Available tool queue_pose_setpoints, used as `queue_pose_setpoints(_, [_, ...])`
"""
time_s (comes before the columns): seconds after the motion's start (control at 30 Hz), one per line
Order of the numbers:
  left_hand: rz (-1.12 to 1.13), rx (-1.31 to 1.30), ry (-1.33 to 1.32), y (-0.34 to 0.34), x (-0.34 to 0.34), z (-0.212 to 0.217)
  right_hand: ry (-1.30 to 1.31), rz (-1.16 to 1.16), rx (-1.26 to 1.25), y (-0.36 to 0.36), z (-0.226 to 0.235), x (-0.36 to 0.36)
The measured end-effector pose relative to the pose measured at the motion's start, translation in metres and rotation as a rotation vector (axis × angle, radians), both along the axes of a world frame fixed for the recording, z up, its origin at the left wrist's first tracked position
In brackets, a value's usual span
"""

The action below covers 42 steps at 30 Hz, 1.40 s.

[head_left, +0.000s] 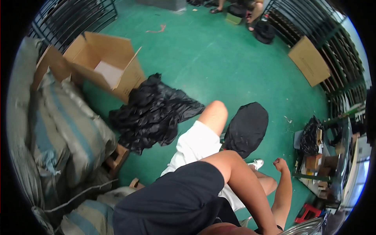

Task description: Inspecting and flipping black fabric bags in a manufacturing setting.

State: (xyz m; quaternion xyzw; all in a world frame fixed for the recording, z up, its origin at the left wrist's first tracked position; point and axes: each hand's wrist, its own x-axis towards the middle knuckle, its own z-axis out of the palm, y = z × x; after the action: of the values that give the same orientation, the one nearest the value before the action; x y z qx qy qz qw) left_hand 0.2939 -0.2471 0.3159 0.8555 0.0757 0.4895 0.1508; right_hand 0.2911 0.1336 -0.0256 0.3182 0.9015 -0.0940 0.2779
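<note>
My right hand hangs over the green floor beside my lower leg, its fingers curled in and nothing visible in them. My left arm is bent, with the elbow forward under a dark sleeve and the forearm running back to the lower edge; its hand is out of sight. Just ahead of my legs in white shorts stands an oval thing covered in black fabric; whether it is a bag or a padded seat I cannot tell. Neither hand visibly touches it. Clear, shiny plastic shows at the lower right.
Crumpled black plastic sheeting lies beside an open cardboard box. Stuffed woven sacks are piled at left. Racks line the far right, with a flat cardboard piece leaning there. A cluttered shelf and red stool stand right. Another person's legs show far off.
</note>
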Motion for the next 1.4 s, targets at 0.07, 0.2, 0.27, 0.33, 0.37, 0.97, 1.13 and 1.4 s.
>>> queue_pose_setpoints(0.07, [0.079,0.041,-0.010,-0.002,-0.007,-0.004,0.023,-0.037,-0.004,-0.002,0.000,-0.001])
queue_pose_setpoints(0.2, [0.365,0.086,-0.105,0.008,-0.042,-0.033,-0.053,0.044,-0.009,-0.003,-0.007,-0.003])
queue_pose_setpoints(0.27, [0.633,-0.093,-0.310,0.012,-0.108,-0.083,0.202,-0.286,-0.307,-0.001,-0.013,0.004])
queue_pose_setpoints(0.33, [0.665,-0.390,-0.781,-0.006,-0.201,-0.154,0.265,-0.193,-0.205,-0.002,-0.016,0.027])
queue_pose_setpoints(0.37, [1.154,-0.475,-0.927,-0.027,-0.243,-0.192,0.321,-0.157,-0.105,-0.004,-0.022,0.037])
queue_pose_setpoints(0.97, [2.277,-2.126,-0.070,-0.406,-0.384,-0.604,0.310,-0.570,0.173,-0.085,0.021,0.066])
queue_pose_setpoints(1.13, [2.388,-1.973,-0.304,-0.398,-0.388,-0.598,0.256,-0.566,0.123,-0.087,0.027,0.059])
queue_pose_setpoints(1.4, [2.508,-0.893,-1.056,-0.404,-0.451,-0.555,0.287,-0.429,0.091,-0.077,0.011,0.063])
